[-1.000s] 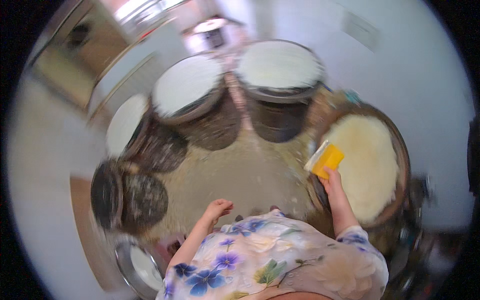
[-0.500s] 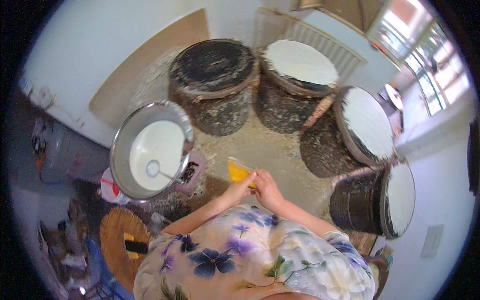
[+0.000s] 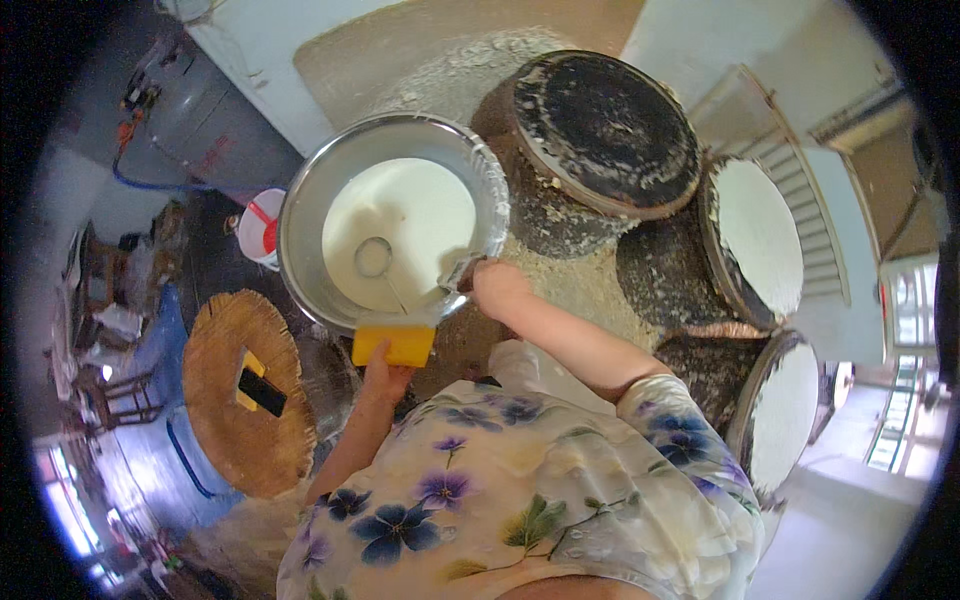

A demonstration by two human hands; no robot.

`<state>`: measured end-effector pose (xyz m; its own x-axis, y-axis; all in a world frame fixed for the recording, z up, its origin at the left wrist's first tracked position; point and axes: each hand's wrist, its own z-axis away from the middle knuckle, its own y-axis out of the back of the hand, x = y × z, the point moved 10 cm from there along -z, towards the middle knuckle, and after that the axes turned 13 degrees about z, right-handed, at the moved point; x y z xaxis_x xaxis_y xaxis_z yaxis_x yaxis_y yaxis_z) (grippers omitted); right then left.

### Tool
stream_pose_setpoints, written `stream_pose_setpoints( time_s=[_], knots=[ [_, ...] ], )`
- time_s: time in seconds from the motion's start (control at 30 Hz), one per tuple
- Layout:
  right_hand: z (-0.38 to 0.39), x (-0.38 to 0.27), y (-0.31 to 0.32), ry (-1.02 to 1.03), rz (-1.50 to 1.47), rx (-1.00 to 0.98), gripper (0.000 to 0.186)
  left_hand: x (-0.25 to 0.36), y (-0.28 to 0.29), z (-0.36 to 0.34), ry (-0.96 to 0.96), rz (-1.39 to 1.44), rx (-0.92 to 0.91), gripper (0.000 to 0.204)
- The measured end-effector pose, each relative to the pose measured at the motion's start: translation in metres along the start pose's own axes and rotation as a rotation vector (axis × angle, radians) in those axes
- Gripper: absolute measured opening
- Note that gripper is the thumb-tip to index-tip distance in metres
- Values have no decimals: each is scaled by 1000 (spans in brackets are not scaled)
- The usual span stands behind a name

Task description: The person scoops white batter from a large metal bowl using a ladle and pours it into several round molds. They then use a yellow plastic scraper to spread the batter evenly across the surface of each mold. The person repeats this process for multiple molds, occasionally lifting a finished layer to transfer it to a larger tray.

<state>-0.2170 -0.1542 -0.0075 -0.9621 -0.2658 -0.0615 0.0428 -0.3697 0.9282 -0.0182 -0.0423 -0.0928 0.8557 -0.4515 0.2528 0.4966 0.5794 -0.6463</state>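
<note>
A large steel bowl holds creamy white liquid. A thin metal tool with a round loop rests in it, its stem reaching the near rim. My left hand grips a flat yellow scraper at that near rim, its upper edge against or just above the bowl. At the bowl's right rim, my right hand is closed by a small shiny metal piece. The fingers partly hide it, so its kind is unclear.
Several dark, crusted drums curve round to the right. One has a bare black top; others carry white layers. A round wooden board with a black-and-yellow object lies left. Behind it stands a white tub with something red inside.
My view has swung left toward the bowl. My hands, together on the scraper before, have parted: the left carries it to the near rim, and the right has reached the right rim.
</note>
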Motion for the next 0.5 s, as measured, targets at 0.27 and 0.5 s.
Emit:
stream_pose_setpoints(
  time_s=[0.27,0.5],
  knots=[
    [-54,3,-46,355,127,-353,37,-21,-34,-45,73,361,-148,30],
    [-113,58,13,7,-3,-149,66,55,-1,-19,-176,-510,328,32]
  ],
)
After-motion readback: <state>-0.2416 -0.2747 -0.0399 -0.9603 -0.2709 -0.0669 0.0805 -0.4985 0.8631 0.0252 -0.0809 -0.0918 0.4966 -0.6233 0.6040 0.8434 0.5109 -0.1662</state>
